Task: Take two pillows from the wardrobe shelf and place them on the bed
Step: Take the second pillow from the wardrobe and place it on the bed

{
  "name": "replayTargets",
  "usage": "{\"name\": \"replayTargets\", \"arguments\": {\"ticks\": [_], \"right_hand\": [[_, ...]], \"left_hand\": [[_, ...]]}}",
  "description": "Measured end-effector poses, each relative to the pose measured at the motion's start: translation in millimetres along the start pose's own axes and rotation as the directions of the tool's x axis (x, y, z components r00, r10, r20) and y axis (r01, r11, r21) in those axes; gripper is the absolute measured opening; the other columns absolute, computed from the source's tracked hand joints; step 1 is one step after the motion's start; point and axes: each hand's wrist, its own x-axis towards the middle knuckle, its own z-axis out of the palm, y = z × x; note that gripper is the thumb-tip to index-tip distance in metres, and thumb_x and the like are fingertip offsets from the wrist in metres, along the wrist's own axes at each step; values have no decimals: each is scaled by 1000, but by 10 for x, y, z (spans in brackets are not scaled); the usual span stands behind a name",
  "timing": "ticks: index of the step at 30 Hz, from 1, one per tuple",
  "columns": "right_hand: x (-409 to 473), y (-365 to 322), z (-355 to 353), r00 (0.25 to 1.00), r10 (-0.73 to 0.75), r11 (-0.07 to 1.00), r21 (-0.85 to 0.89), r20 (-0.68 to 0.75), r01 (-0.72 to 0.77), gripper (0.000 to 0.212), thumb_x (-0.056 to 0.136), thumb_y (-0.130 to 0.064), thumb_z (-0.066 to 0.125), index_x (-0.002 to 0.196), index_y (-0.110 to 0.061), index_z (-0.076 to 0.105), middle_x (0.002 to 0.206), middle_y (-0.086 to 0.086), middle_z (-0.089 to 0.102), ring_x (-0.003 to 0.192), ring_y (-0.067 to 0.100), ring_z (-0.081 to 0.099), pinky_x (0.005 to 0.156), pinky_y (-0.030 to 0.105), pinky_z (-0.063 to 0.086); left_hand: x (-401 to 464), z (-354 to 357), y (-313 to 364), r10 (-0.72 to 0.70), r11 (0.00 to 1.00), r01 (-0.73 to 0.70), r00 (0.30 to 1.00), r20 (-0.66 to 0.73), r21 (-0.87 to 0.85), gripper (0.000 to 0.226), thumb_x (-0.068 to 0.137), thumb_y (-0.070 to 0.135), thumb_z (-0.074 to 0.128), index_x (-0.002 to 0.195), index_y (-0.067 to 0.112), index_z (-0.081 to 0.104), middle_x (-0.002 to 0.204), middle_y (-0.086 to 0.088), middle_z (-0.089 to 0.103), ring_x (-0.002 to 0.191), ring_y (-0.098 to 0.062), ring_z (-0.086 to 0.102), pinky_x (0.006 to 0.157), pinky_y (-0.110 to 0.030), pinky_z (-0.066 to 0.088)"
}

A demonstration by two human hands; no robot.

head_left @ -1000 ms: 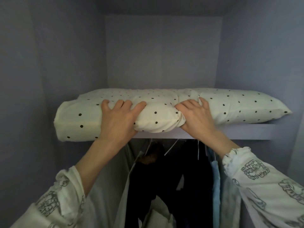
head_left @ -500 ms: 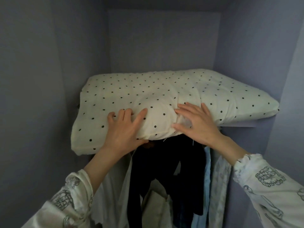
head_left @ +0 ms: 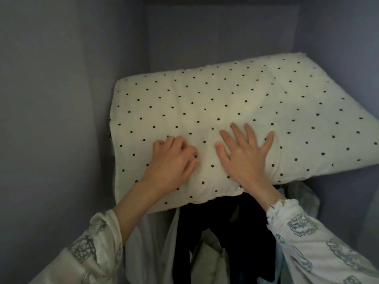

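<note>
A cream pillow [head_left: 235, 103] with small black dots lies on the wardrobe shelf, its front edge hanging out over the clothes below. My left hand [head_left: 172, 160] is on the pillow's front left part, fingers curled into the cover. My right hand [head_left: 244, 152] rests flat on top of the pillow beside it, fingers spread. The shelf board is hidden under the pillow. Only one pillow shows.
Grey wardrobe walls close in on the left [head_left: 61, 119], back and right. Dark clothes [head_left: 215, 232] and pale clothes [head_left: 151, 242] hang below the pillow's front edge.
The pillow has come forward off the shelf edge towards me and shows more of its top. My right hand has gone from gripping to lying flat; my left fingers have curled.
</note>
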Motion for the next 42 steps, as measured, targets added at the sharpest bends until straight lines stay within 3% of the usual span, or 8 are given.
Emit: {"name": "replayTargets", "arguments": {"ticks": [3, 10, 14, 20, 24, 30, 34, 42], "right_hand": [[-134, 61, 29, 997, -68, 997, -18, 21, 69, 47, 93, -54, 33, 125, -28, 56, 142, 2, 48, 135, 29, 35, 104, 70, 2], [-141, 272, 94, 986, -148, 987, -47, 83, 152, 59, 90, -62, 26, 136, -27, 38, 155, 2, 25, 143, 21, 19, 104, 71, 4], [139, 305, 93, 997, -78, 996, -34, 1, 78, 66, 91, -61, 27, 146, -27, 20, 158, 6, 10, 145, 20, 2, 102, 74, 0], [345, 272, 160, 998, -45, 997, -59, -49, 42, 62, 89, -65, 30, 141, -31, 37, 155, 7, 23, 144, 27, 12, 100, 76, -5], [397, 312, 179, 997, -54, 996, -70, -51, 50, 62, 90, -66, 26, 140, -32, 37, 154, 7, 25, 144, 27, 13, 100, 76, -4], [233, 421, 254, 975, -183, 979, -114, -130, 168, 62, 89, -64, 37, 140, -30, 39, 152, 9, 30, 142, 31, 20, 99, 79, 3], [265, 482, 248, 967, -222, 971, -117, -123, 208, 64, 88, -66, 35, 140, -30, 39, 151, 8, 30, 141, 30, 20, 98, 79, 5], [382, 564, 208, 908, -419, 902, -132, -29, 412, 65, 83, -70, 37, 137, -34, 42, 149, 5, 34, 139, 28, 29, 96, 80, 10]], "left_hand": [[407, 56, -160, -46, 999, 45, 997, 70, 19, 53, 92, 50, 31, 141, 33, 24, 153, -5, 16, 142, -26, 7, 110, -61, 1], [651, 534, -238, -82, 978, 83, 997, -13, 194, 69, 82, 71, 6, 137, 44, -24, 156, 0, -21, 141, -29, -23, 100, -68, -20], [446, 648, -198, -51, 975, 64, 996, -67, 214, 67, 83, 71, 8, 139, 44, -18, 156, 1, -18, 143, -31, -16, 102, -68, -15], [575, 407, -72, -93, 984, 112, 987, -133, 136, 62, 87, 62, 19, 143, 37, 21, 155, -9, 19, 142, -34, 13, 104, -69, 1], [1256, 62, -77, -23, 987, 58, 975, -221, 153, 62, 89, 60, 22, 144, 33, 18, 156, -10, 13, 144, -32, 5, 106, -66, -3], [2138, -196, 63, 105, 980, -98, 994, -31, 174, 78, 80, 72, 30, 145, 36, 6, 153, -10, 21, 140, -31, 19, 109, -65, 9], [2282, -304, -3, 23, 998, -29, 991, 129, 47, 96, 61, 86, 39, 140, 40, 11, 141, -10, 44, 125, -34, 44, 102, -50, 34], [1823, 0, -236, -193, 980, 188, 977, -90, -60, 86, 62, 85, 40, 132, 38, 27, 129, -13, 51, 121, -33, 46, 101, -54, 29]]}}
